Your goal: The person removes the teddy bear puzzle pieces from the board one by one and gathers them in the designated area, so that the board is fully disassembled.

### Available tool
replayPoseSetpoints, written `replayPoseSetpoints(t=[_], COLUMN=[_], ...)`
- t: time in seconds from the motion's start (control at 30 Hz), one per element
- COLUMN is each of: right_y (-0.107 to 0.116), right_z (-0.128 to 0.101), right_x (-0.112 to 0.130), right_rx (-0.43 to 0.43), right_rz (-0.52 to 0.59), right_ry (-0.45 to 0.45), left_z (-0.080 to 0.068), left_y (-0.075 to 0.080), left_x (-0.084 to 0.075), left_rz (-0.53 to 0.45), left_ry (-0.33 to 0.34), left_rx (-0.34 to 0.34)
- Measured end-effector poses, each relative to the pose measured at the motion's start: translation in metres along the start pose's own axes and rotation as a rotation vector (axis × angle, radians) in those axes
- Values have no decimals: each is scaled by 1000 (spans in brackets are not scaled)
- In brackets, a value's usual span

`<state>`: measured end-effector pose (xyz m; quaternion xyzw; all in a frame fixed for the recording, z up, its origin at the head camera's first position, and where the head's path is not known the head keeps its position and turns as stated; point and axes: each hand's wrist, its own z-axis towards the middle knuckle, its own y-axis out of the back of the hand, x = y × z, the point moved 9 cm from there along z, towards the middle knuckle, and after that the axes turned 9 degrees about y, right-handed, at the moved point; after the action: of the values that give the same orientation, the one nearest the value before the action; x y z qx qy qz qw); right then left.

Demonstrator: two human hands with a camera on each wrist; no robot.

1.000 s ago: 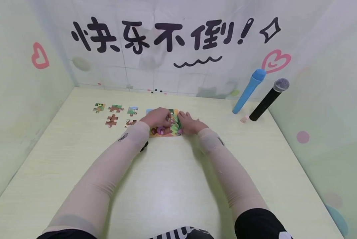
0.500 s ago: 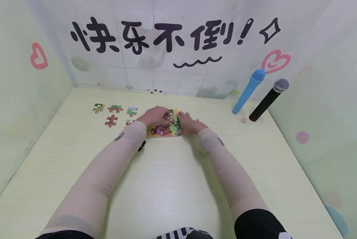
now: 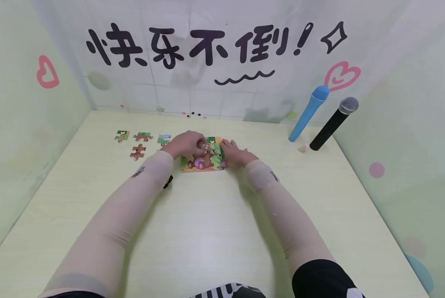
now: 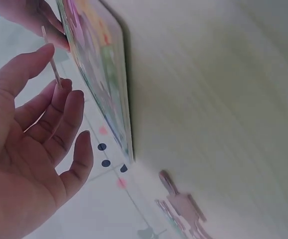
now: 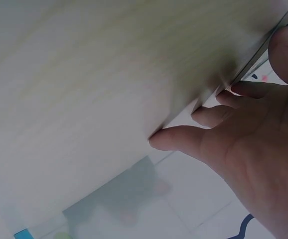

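Observation:
A jigsaw puzzle with a bear picture lies flat on the table between both hands. Over its left part, my left hand pinches a thin puzzle piece between thumb and fingertips. The left wrist view shows that piece edge-on, held just off the puzzle's surface. My right hand rests at the puzzle's right edge, fingers extended and touching the table in the right wrist view, thumb at the puzzle's edge. The left hand covers part of the puzzle's upper left.
Several loose puzzle pieces lie left of the puzzle, some partly hidden by the left hand. A blue microphone and a black microphone stand at the back right, near a small pinkish scrap. A lettered backdrop closes the rear.
My left hand has drifted left across the puzzle with the piece, uncovering more of the bear picture and hiding more of the nearest loose pieces. The right hand has stayed in place.

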<state>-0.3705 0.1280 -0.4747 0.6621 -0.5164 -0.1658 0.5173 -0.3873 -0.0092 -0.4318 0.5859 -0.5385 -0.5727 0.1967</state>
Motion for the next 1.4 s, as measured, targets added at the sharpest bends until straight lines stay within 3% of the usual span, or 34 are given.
replayPoseSetpoints(t=[0.43, 0.93, 1.17, 1.4], right_y=[-2, -10, -3, -1], right_z=[-1, -7, -6, -2], right_x=[-2, 0, 0, -2], right_rx=[-1, 33, 12, 22], right_rz=[26, 15, 5, 30], right_ry=[-13, -12, -7, -7], left_z=[-8, -14, -17, -28], left_y=[5, -7, 8, 23], left_x=[5, 3, 7, 27], left_rz=[-16, -72, -34, -18], left_ry=[-21, -133, -150, -149], left_rx=[32, 77, 37, 23])
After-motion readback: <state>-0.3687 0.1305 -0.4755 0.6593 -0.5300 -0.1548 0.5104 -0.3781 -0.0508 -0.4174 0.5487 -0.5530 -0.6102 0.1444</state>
